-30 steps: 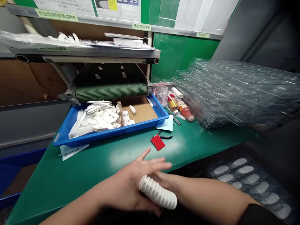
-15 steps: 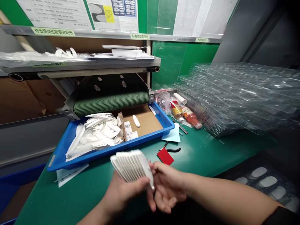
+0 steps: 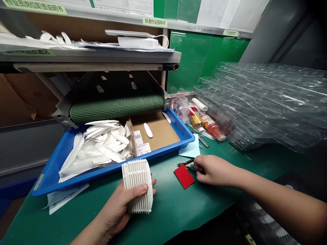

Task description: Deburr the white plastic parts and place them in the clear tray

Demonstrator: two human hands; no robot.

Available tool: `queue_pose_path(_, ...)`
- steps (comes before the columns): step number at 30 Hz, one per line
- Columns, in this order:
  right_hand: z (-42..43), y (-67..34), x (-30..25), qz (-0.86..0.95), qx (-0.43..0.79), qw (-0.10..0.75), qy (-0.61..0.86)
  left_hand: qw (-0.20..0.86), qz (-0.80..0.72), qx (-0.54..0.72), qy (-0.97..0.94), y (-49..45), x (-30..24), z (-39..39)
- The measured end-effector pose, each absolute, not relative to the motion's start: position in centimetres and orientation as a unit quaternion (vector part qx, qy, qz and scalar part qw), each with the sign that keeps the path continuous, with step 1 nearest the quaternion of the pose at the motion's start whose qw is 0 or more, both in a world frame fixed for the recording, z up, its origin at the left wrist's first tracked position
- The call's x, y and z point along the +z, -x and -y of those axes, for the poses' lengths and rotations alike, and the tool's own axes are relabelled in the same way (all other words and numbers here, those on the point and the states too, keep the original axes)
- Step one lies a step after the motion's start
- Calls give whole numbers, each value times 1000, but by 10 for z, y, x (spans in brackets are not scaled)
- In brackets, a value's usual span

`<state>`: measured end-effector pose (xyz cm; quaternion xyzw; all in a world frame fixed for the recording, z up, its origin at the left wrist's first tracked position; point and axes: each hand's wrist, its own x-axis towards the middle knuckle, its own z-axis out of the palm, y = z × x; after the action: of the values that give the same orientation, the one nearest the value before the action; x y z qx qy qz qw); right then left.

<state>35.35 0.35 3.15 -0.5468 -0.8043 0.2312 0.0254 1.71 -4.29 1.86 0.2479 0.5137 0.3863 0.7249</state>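
on the green desk [image 3: 166, 217], the blue tray [image 3: 166, 151] holds a heap of loose white pieces [image 3: 102, 146], none lined up, so much seems left. a smaller batch is already gathered into a neat white stack [image 3: 136, 172], held just in front of the tray, pinched between the thumb and fingers of the left hand [image 3: 122, 200]. the right hand [image 3: 214, 172] has its fingers curled at the handles of the pliers [image 3: 193, 168], how tightly i cannot tell, beside the red square [image 3: 184, 177] and apart from the stack, so seemingly not yet in use.
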Motion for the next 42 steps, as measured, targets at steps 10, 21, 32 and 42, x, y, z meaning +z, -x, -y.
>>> queue_pose_path(10,-4,-350,57,444,700,344,441,735,-492,388,-259,-13,15,40)
queue_pose_path(21,-10,-274,69,695,542,224,417,765,-466,393,-206,-13,14,47)
queue_pose_path(32,-3,-267,11,929,103,136,328,747,-542,336,-187,-20,16,50)
queue_pose_path(42,1,-260,-1,918,101,110,366,732,-567,318,-204,-20,9,48)
